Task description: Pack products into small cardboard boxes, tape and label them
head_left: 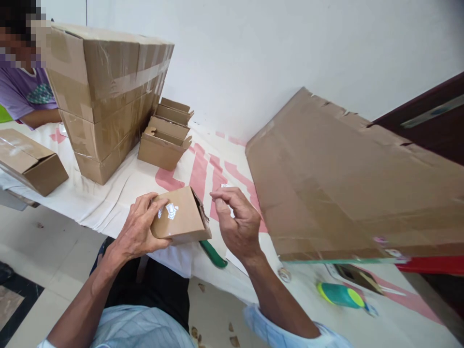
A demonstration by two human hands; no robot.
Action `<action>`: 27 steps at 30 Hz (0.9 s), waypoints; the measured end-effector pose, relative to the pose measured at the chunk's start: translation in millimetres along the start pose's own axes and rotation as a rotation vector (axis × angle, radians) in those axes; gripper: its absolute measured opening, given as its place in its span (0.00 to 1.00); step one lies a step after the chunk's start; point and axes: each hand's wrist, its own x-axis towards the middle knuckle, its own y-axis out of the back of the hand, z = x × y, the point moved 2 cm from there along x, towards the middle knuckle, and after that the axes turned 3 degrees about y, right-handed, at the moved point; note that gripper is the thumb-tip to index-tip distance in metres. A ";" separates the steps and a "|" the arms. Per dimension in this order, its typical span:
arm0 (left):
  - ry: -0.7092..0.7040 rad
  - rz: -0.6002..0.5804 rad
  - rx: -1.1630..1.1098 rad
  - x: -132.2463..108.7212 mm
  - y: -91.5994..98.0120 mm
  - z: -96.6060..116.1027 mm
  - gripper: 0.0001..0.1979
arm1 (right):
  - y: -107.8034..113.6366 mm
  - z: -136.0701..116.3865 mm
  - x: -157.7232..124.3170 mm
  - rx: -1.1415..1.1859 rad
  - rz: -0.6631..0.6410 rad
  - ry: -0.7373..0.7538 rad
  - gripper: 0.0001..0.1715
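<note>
My left hand [143, 224] grips a small brown cardboard box [186, 220] from its left side, thumb on the upper face and fingers around the edges. White printed stickers [171, 210] lie on that face beside my thumb. The box's right end shows a dark gap along its flap. Just right of that end is my right hand [239, 222], apart from the box, with fingers curled and thumb close to the index finger. Anything pinched there is too small to make out. A green curved handle [213, 254] pokes out below the box; its other end is hidden.
Taped cartons [116, 87] are stacked at the back left, with open small boxes [163, 145] beside them. Another box [32, 159] lies left, near a person in purple [21, 92]. A large cardboard sheet [337, 193] leans right, behind a teal-and-yellow object [340, 295] and a small roll [284, 275].
</note>
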 end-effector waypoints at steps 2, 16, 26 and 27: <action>0.021 -0.040 0.004 -3.9 7.0 -5.5 0.48 | -0.1 11.7 -10.8 0.035 -0.026 -0.095 0.09; 0.115 -0.092 -0.126 -33.7 36.7 -54.3 0.47 | -17.0 40.5 -63.4 0.116 -0.195 -0.232 0.08; 0.246 0.011 -0.382 -37.6 48.5 -87.3 0.47 | -23.4 32.2 -73.6 0.205 -0.211 -0.216 0.07; 0.258 0.013 -0.389 -36.4 49.4 -88.7 0.46 | -22.6 33.8 -75.8 0.206 -0.199 -0.228 0.07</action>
